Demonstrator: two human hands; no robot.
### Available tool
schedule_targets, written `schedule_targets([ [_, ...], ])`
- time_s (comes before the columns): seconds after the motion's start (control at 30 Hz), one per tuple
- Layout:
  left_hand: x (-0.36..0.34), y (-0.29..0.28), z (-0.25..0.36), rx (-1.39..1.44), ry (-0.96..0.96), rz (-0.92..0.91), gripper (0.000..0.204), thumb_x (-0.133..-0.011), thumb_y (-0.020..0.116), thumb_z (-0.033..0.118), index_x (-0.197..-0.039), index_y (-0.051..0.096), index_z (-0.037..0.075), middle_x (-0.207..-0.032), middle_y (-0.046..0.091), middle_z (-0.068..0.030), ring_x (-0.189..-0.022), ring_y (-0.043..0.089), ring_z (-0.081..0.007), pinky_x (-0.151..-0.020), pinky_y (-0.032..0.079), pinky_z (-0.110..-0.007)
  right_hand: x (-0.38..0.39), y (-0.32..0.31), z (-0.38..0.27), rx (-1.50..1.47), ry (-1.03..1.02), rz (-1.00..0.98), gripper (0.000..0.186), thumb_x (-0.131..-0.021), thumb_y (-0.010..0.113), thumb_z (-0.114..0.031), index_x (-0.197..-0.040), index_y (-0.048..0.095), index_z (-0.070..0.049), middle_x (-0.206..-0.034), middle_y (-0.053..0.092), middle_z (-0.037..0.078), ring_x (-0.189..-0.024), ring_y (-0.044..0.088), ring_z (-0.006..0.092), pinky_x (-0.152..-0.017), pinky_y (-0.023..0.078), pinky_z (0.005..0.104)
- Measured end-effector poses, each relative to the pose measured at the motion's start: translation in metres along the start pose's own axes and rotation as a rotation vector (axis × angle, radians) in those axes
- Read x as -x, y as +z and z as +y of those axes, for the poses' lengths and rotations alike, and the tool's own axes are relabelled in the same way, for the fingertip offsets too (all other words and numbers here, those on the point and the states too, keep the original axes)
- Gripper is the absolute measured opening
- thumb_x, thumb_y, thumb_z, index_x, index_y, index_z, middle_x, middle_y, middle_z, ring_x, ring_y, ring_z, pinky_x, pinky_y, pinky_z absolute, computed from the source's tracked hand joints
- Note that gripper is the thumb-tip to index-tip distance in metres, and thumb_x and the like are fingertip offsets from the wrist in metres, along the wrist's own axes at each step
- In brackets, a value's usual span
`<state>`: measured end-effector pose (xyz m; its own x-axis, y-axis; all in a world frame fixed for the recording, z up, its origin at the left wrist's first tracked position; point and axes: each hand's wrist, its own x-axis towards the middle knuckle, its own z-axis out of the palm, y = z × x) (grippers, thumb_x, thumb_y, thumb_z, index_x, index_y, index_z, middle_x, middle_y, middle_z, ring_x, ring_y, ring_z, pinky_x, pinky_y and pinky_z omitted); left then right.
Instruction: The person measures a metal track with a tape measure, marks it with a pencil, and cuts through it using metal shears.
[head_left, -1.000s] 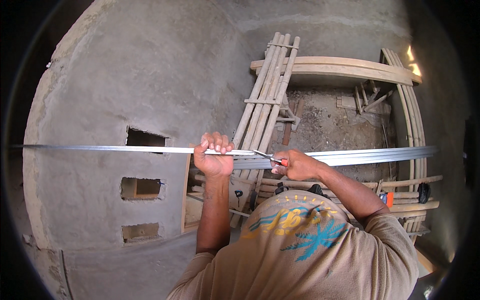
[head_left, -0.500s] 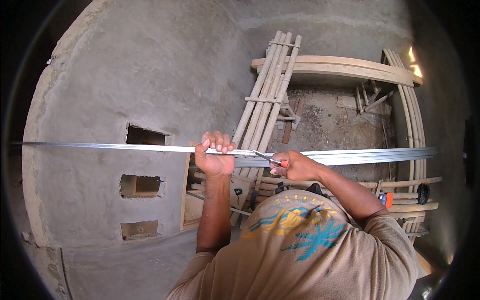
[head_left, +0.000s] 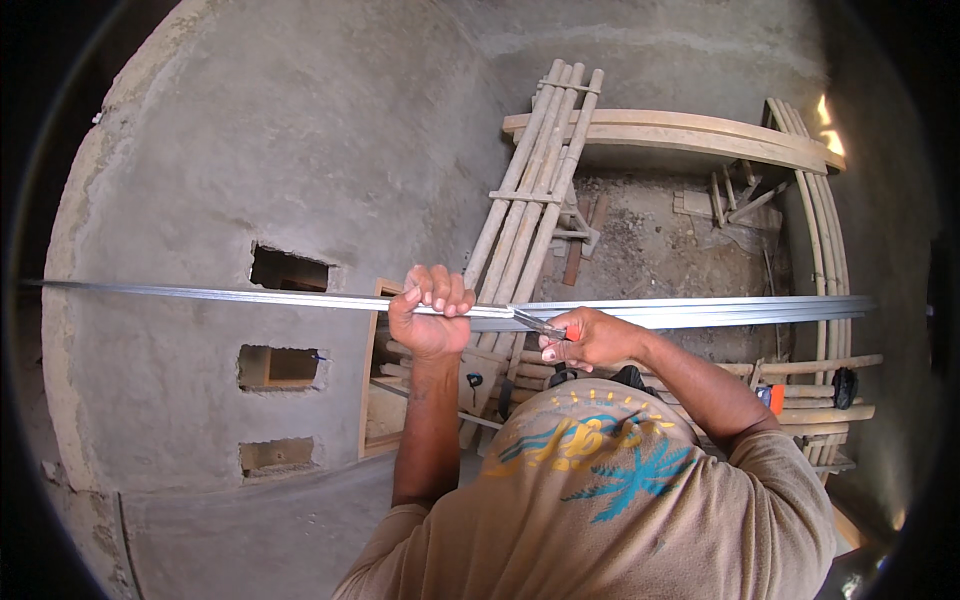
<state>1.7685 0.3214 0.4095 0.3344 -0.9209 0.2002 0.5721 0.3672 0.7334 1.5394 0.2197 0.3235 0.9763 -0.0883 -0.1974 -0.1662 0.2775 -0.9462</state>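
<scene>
**A:** What is the left hand (head_left: 430, 315) doing?

**B:** It is raised and curled around a long metal strip (head_left: 250, 297), fingers (head_left: 440, 290) wrapped over the top edge and pressed together. The strip runs nearly level across the whole view, from the far left past both hands to the right.

**A:** And the right hand (head_left: 590, 338)?

**B:** It is closed around a cutting tool with a red handle (head_left: 552, 328), just right of the left hand. The tool's metal tip points left and meets the strip between the two hands. Whether its blades are open or biting, I cannot tell.

**A:** What sits behind the strip?

**B:** A rough grey plastered wall (head_left: 280, 170) fills the left side, with three rectangular openings (head_left: 288, 268) stacked one below another. Farther away, right of centre, a bamboo ladder (head_left: 530, 190) leans up against a wooden platform (head_left: 680, 135), and more bamboo poles (head_left: 825, 230) curve down the right side. Dirt and rubble (head_left: 650, 250) lie under the platform.

**A:** Anything near?

**B:** The person's tan shirt with a blue and yellow print (head_left: 600, 470) fills the bottom centre, both forearms rising from it.
</scene>
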Motion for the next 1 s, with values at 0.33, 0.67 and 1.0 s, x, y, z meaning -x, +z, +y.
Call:
schedule_targets([
  [0.33, 0.003, 0.000, -0.001, -0.006, 0.011, 0.040, 0.029, -0.085, 0.061, 0.030, -0.070, 0.042, 0.014, -0.066, 0.039, 0.0020, -0.059, 0.037, -0.0105, -0.056, 0.039, -0.027, -0.002, -0.004, -0.005, 0.389, -0.182, 0.099, 0.032, -0.095, 0.071, -0.033, -0.094, 0.062, -0.002, -0.085, 0.064, 0.009, -0.086, 0.061, 0.0209, -0.080, 0.049, 0.0367],
  [0.67, 0.002, -0.004, -0.002, -0.027, 0.030, 0.101, 0.029, -0.085, 0.062, 0.030, -0.070, 0.041, 0.014, -0.066, 0.039, 0.0020, -0.059, 0.036, -0.0111, -0.056, 0.039, -0.027, -0.010, 0.003, 0.007, 0.309, -0.211, 0.144, 0.021, -0.093, 0.075, -0.019, -0.093, 0.062, -0.002, -0.077, 0.058, 0.003, -0.078, 0.052, 0.0119, -0.073, 0.046, 0.0314],
  [1.0, -0.012, 0.022, -0.013, -0.222, 0.259, 0.782, 0.038, -0.095, 0.067, 0.042, -0.087, 0.046, 0.011, -0.077, 0.047, -0.0018, -0.076, 0.049, -0.0160, -0.081, 0.046, -0.035, -0.026, 0.009, 0.004, 0.444, -0.222, 0.328, 0.027, -0.090, 0.076, -0.022, -0.095, 0.063, 0.001, -0.077, 0.065, 0.015, -0.070, 0.059, 0.0283, -0.070, 0.050, 0.0405],
])
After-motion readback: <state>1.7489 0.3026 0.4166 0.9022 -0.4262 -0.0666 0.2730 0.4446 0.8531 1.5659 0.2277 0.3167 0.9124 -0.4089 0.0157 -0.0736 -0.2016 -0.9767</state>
